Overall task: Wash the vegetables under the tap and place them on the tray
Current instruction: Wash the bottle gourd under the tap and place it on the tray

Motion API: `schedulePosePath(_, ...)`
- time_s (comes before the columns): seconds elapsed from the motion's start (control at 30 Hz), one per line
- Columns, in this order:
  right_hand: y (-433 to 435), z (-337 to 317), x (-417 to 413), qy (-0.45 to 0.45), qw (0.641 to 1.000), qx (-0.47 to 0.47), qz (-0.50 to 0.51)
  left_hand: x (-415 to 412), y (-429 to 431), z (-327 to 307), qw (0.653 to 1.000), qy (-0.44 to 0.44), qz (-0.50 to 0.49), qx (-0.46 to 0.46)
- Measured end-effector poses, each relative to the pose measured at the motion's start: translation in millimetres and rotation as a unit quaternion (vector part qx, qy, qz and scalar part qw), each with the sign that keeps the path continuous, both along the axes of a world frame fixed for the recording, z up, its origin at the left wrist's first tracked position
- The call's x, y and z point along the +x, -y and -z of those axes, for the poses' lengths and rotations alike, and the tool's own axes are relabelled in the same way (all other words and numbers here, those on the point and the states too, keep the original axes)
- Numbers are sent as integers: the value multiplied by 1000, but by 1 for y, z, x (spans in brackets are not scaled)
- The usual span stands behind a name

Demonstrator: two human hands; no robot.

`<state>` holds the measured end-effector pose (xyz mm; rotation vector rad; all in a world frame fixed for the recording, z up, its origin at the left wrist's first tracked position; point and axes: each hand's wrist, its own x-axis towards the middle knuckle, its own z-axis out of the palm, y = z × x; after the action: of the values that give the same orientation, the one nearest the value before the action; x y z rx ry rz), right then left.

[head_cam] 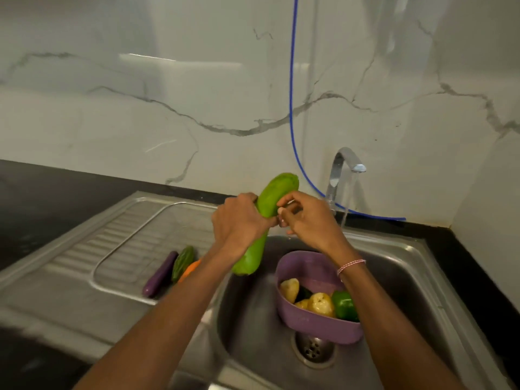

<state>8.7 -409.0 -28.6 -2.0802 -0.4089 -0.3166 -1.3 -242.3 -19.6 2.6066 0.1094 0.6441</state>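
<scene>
While the tap (pixel 342 164) runs, you hold the long green gourd (pixel 277 194) tilted above the sink's (pixel 253 319) left rim. Its upper end points toward the wall, left of the water stream (pixel 349 204) and apart from it. Your left hand (pixel 239 223) wraps its middle, fingers curled round. Your right hand (pixel 306 218) meets its right side with bent fingertips; pinching or only touching, cannot tell. Below your right wrist, a purple basket (pixel 318 325) sits in the basin holding potatoes (pixel 320 304) and a green pepper (pixel 344 305). On the draining tray (pixel 135 237) to the left lie an eggplant (pixel 160 274), bitter gourd (pixel 183 263) and carrot (pixel 190 270), side by side.
</scene>
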Motion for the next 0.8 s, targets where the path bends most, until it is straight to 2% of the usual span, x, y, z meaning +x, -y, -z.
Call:
schedulePosePath(0.17,-59,6,-10,30,996,51,-69,-10,-68,-18,999,-23,-28,35)
schedulePosePath(0.27,-102,9,-4,4,993,69,-95,-14,-110,-23,995,-51,-47,77)
schedulePosePath(0.4,-151,17,13,-72,989,80,-98,-16,-156,-24,984,-108,-47,137)
schedulePosePath(0.57,-189,21,22,-187,974,80,-100,-15,-181,-14,965,-124,-58,225)
schedulePosePath(0.8,-214,34,33,-190,977,-46,-81,-18,-189,5,946,-142,-96,276)
